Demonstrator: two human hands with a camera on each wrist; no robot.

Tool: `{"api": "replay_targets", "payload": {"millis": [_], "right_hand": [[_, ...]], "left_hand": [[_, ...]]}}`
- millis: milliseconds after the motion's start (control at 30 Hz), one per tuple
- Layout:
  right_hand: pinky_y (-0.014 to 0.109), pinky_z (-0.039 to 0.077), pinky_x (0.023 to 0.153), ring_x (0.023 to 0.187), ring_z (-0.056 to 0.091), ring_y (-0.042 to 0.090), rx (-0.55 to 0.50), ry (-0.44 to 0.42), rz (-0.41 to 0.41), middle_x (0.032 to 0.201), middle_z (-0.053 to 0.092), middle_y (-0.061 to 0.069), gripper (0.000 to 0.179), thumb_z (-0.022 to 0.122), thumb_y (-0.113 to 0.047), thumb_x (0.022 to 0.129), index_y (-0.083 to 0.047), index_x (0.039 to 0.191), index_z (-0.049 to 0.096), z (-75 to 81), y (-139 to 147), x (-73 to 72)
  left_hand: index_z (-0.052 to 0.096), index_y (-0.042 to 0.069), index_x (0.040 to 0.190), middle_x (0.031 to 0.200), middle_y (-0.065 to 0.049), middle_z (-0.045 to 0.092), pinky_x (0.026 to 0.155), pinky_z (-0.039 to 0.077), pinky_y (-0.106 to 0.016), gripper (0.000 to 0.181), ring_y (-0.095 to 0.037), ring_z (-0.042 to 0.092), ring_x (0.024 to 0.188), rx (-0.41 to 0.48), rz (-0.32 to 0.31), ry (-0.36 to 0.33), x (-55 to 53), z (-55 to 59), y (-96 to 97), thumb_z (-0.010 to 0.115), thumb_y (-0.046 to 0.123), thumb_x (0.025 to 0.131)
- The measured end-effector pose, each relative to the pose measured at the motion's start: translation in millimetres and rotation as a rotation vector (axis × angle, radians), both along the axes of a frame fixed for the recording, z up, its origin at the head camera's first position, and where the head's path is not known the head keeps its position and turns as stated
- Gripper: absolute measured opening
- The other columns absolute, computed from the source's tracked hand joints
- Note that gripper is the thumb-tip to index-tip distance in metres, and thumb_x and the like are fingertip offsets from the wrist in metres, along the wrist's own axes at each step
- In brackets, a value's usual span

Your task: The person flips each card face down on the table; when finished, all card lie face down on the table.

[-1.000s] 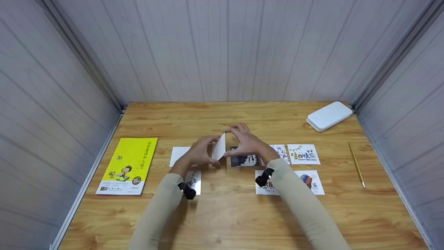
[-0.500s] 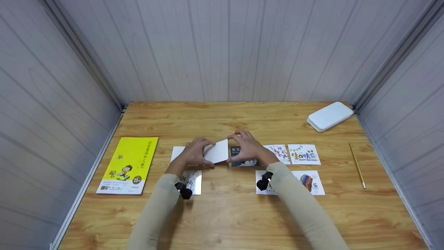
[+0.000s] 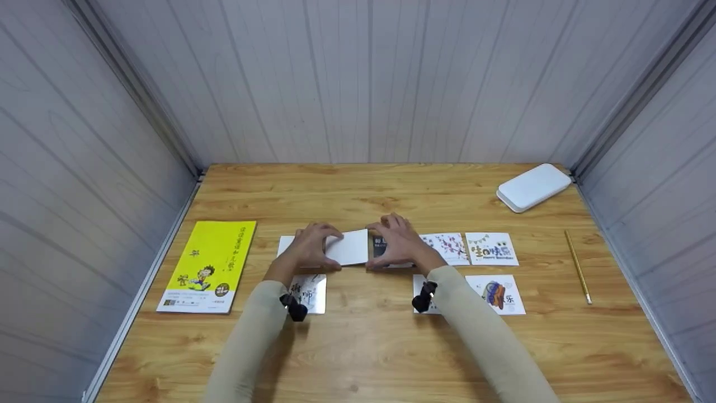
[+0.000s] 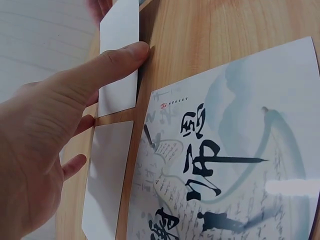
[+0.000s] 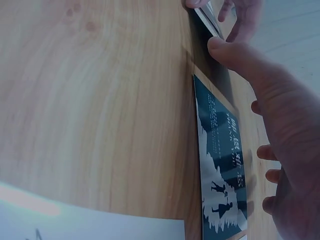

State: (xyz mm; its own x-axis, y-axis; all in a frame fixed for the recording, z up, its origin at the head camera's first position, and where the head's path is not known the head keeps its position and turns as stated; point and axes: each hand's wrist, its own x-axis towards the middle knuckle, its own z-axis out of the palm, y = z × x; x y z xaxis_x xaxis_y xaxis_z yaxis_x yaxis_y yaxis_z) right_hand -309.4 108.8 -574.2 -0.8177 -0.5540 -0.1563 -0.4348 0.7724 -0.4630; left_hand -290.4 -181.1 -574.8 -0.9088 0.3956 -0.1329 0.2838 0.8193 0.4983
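Note:
A white card (image 3: 353,247), plain side up, lies nearly level between my two hands. My left hand (image 3: 309,246) grips its left part, thumb on the near edge and fingers on the far edge. At the right end, my right hand (image 3: 400,243) holds the card's corners between thumb and forefinger. In the right wrist view the held card (image 5: 205,20) shows edge-on, close over the table. Another white card (image 3: 284,244) lies partly hidden behind my left hand. Below it is a calligraphy card (image 4: 225,160). Under my right hand sits a dark card (image 5: 220,165) with white silhouettes.
On the right lie a blossom card (image 3: 450,248), a birthday card (image 3: 492,249) and, nearer, a card with a colourful drawing (image 3: 495,294). A yellow book (image 3: 210,263) is at the left. A pencil (image 3: 578,266) and a white case (image 3: 534,187) are at far right.
The white card has gone from standing on edge to nearly flat, its plain side turning upward. Both hands have lowered with it, the left shifting slightly left.

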Motion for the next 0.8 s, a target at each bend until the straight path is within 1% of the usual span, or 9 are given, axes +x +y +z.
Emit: {"api": "replay_targets", "payload": {"millis": [100,167,200,300,467,600,800], "right_hand": [[0.074,0.014,0.140,0.175,0.014,0.053,0.000,-0.016,-0.009,0.183,0.027,0.027,0.106,0.091,-0.065,0.085,-0.027,0.173,0.045,-1.1,-0.9,0.9],[0.075,0.015,0.140,0.175,0.014,0.053,-0.003,-0.017,-0.011,0.183,0.027,0.027,0.107,0.092,-0.065,0.085,-0.027,0.173,0.045,-2.5,-1.6,0.8],[0.076,0.016,0.139,0.175,0.014,0.052,-0.003,-0.019,-0.013,0.183,0.027,0.026,0.106,0.091,-0.065,0.085,-0.028,0.173,0.045,-3.0,-1.8,0.9],[0.076,0.015,0.139,0.175,0.013,0.052,-0.005,-0.017,-0.010,0.182,0.027,0.026,0.103,0.091,-0.066,0.085,-0.029,0.171,0.048,-4.6,-2.4,1.2],[0.075,0.012,0.141,0.174,0.017,0.051,-0.006,-0.002,-0.001,0.180,0.031,0.026,0.093,0.090,-0.065,0.086,-0.027,0.165,0.056,-7.0,-2.7,1.2],[0.074,0.017,0.140,0.172,0.022,0.051,0.002,0.012,-0.005,0.178,0.034,0.025,0.088,0.089,-0.063,0.087,-0.028,0.162,0.059,-8.8,-2.7,0.8],[0.074,0.026,0.137,0.170,0.026,0.051,0.001,0.022,-0.015,0.178,0.035,0.025,0.087,0.090,-0.062,0.087,-0.029,0.162,0.059,-8.7,-3.0,2.0]], "left_hand": [[0.073,0.017,0.147,0.162,-0.015,0.062,0.119,0.039,-0.064,0.074,-0.042,0.052,0.154,-0.001,-0.010,0.008,0.7,-0.6,-0.3,0.102,0.036,0.082],[0.073,0.017,0.147,0.163,-0.014,0.061,0.121,0.038,-0.064,0.073,-0.041,0.051,0.156,-0.001,-0.008,0.001,0.7,-0.7,-0.6,0.101,0.036,0.082],[0.073,0.018,0.147,0.164,-0.014,0.061,0.123,0.038,-0.062,0.073,-0.041,0.050,0.156,-0.002,-0.010,-0.003,0.8,-0.5,-0.7,0.101,0.037,0.083],[0.073,0.018,0.147,0.165,-0.012,0.059,0.126,0.036,-0.061,0.072,-0.040,0.049,0.158,-0.007,-0.010,-0.015,0.5,-1.2,-0.9,0.100,0.039,0.084],[0.074,0.017,0.147,0.165,-0.011,0.060,0.126,0.036,-0.060,0.072,-0.039,0.048,0.158,-0.010,-0.014,-0.008,1.0,-1.2,-0.7,0.100,0.039,0.084],[0.075,0.017,0.146,0.164,-0.011,0.060,0.125,0.037,-0.059,0.071,-0.038,0.049,0.158,-0.008,-0.014,-0.004,2.0,-0.4,0.2,0.100,0.039,0.084],[0.076,0.017,0.144,0.163,-0.012,0.060,0.123,0.037,-0.059,0.069,-0.039,0.048,0.157,-0.005,-0.018,-0.006,0.5,-0.7,-0.4,0.101,0.039,0.083]]}}
